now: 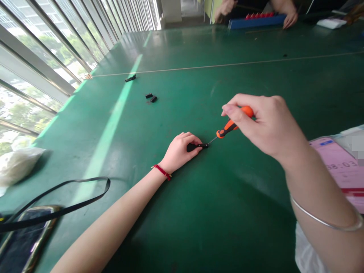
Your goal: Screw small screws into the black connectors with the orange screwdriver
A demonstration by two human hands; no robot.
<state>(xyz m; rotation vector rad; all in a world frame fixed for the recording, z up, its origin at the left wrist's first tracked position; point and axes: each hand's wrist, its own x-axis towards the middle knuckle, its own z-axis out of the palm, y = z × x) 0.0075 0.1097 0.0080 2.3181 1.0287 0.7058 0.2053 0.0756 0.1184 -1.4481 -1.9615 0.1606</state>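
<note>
My left hand rests on the green table, its thumb and fingers pinching a small black oblong part. That part lies low against the tabletop, its right end sticking out past my fingertips. My right hand grips an orange and black screwdriver by the handle. The screwdriver slants down to the left, and its thin metal tip meets or nearly meets the part's right end. Farther off lie two small black pieces close together, and beyond them a longer black piece.
At the left are a phone, a black strap and a whitish plastic bag. A pink-screened phone lies at right. Across the green table, another person's hands flank a blue tray with red items. A cord crosses the table.
</note>
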